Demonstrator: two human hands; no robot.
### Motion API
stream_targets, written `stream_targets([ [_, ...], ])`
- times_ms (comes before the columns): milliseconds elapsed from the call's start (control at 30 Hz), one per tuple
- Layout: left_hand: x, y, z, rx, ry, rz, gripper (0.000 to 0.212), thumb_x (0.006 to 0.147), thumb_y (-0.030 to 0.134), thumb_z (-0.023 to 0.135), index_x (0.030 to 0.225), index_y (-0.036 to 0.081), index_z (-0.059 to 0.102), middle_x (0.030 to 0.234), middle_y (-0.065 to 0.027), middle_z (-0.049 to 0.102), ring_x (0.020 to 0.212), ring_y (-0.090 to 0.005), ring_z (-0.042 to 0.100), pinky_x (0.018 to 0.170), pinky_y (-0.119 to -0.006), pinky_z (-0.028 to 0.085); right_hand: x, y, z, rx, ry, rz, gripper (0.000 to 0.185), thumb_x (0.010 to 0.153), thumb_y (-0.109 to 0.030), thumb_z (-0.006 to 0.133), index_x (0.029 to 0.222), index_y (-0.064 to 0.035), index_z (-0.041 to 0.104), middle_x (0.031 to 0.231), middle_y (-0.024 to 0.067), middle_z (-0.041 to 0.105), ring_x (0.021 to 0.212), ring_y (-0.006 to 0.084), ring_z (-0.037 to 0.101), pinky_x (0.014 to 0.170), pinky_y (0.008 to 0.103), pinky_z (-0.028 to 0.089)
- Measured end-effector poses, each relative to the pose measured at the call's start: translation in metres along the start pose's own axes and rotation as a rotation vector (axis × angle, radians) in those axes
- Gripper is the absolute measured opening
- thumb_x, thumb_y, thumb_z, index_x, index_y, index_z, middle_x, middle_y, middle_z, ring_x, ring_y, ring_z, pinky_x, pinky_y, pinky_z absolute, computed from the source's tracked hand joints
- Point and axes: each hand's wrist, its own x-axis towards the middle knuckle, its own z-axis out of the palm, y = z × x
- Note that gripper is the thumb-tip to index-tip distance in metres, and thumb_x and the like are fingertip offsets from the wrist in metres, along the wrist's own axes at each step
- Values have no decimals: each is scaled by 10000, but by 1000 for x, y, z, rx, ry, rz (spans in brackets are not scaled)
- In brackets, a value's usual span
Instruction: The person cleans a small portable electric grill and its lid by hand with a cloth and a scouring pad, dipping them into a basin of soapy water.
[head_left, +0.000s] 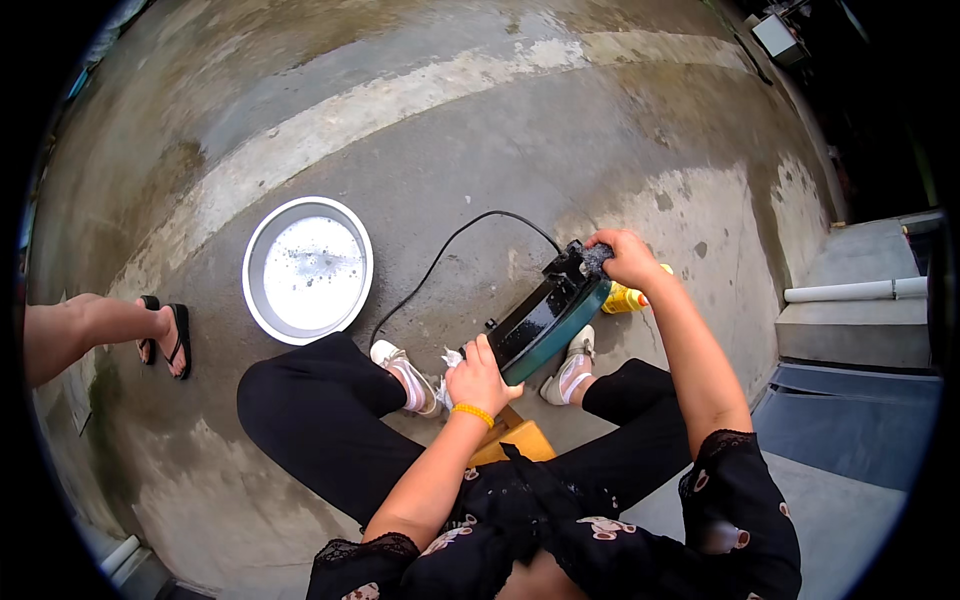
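A green and black corded electric appliance (551, 315), wet and tilted on its side, is held between my hands above the ground. My left hand (480, 379), with a yellow beaded bracelet at the wrist, grips its near end. At the far end my right hand (621, 259) presses a dark grey scouring pad (597, 259) against the black hinge part. A black cord (450, 244) curves from the appliance towards my left foot. Just beyond the right end stands or lies a yellow bottle (624, 298), partly hidden. Something white and crumpled (450, 360) shows beside my left hand.
A round metal basin (315, 262) of whitish, speckled water sits at the left on wet concrete. Another person's leg (97, 330) in black flip-flops is farther left. Under me is a wooden stool (525, 442). A white pipe (855, 290) runs along a concrete ledge at right.
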Motion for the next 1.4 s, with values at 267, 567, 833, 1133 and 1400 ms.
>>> stream_targets([
  [267,0,0,-2,-14,22,5,1040,488,499,815,1290,8,370,1102,-118,532,792,-249,644,673,-393,490,-1,-21,45,-484,-197,-75,250,662,-12,595,869,-117,687,959,80,656,1035,265,562,882,364,463],
  [567,2,-1,-5,-18,-10,8,1056,481,501,818,1299,12,365,1115,-110,530,809,-241,642,684,-383,486,20,14,14,316,-31,77,346,668,28,521,960,-82,670,920,142,653,855,282,618,780,327,487],
  [833,-1,-5,-2,-30,70,8,1079,438,488,848,1296,27,383,1104,-113,540,729,-225,639,670,-362,475,-5,-37,24,-438,-164,21,278,680,-140,647,959,-141,654,1022,113,600,1068,269,545,852,437,422],
  [1133,-1,-4,4,-55,76,-1,1077,429,492,848,1292,34,394,1099,-113,532,731,-222,642,672,-369,471,-5,-57,39,-567,-270,85,252,712,-97,607,942,-183,664,920,39,687,939,232,647,803,432,394],
  [1400,6,5,-4,-64,59,-7,1016,456,460,828,1264,13,402,1069,-95,537,769,-227,642,633,-368,484,-6,-53,47,-679,-247,193,252,734,-146,567,977,-162,630,945,65,686,930,255,653,819,459,396],
])
